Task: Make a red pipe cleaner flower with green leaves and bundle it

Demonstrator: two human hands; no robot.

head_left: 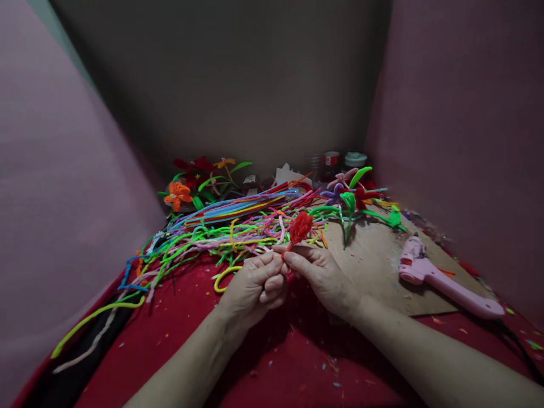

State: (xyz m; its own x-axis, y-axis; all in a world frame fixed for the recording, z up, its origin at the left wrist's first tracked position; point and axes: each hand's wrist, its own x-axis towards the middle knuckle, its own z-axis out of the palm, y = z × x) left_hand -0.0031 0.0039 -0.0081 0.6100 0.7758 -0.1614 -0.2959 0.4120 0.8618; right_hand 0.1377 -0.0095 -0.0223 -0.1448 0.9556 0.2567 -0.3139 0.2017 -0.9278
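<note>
A red pipe-cleaner flower (301, 228) stands upright between my two hands, its fuzzy looped head above the fingers. My left hand (259, 280) is closed, with thumb and forefinger pinching the base of its short stem. From the other side, my right hand (325, 277) pinches the same stem just under the head. The fingertips of both hands nearly meet there, and the lower end of the stem is hidden by them. Just beyond the hands lies a spread of loose, many-coloured pipe cleaners (204, 241).
A pink glue gun (450, 286) rests on a brown board (369, 266) at right. Finished pipe-cleaner flowers, one orange (177, 195), stand at the back left; others lie back right near a dark bottle (331, 164). Scraps dot the red cloth (170, 351). Pink walls rise at both sides.
</note>
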